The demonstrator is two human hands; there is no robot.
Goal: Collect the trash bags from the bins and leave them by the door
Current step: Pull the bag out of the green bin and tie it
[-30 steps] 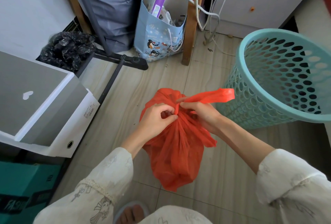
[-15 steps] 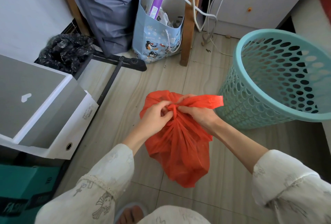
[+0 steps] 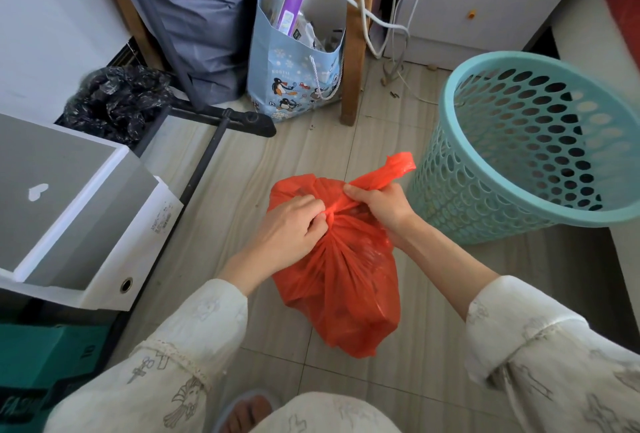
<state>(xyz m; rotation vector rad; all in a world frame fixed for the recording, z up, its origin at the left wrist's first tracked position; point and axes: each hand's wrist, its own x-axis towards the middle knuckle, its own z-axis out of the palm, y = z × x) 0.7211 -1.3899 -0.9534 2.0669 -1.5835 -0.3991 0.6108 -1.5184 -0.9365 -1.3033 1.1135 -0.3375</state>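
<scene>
A full orange trash bag (image 3: pixel 346 280) hangs above the tiled floor in the middle of the view, gathered at its neck. My left hand (image 3: pixel 294 225) pinches the neck from the left. My right hand (image 3: pixel 384 206) grips one bag handle, whose free end sticks up to the right. The turquoise perforated bin (image 3: pixel 540 152) stands just right of the bag, without a liner, nothing visible inside it.
A white and grey box (image 3: pixel 76 211) sits at left with a teal box (image 3: pixel 45 363) below it. A crumpled black plastic bag (image 3: pixel 117 100), a blue penguin gift bag (image 3: pixel 298 48), a wooden leg (image 3: pixel 353 52), white cables and a black stand base (image 3: pixel 225 121) crowd the back.
My right hand has shifted its grip on the handle, and the handle's free end now points up instead of sideways. The bag stays between both hands.
</scene>
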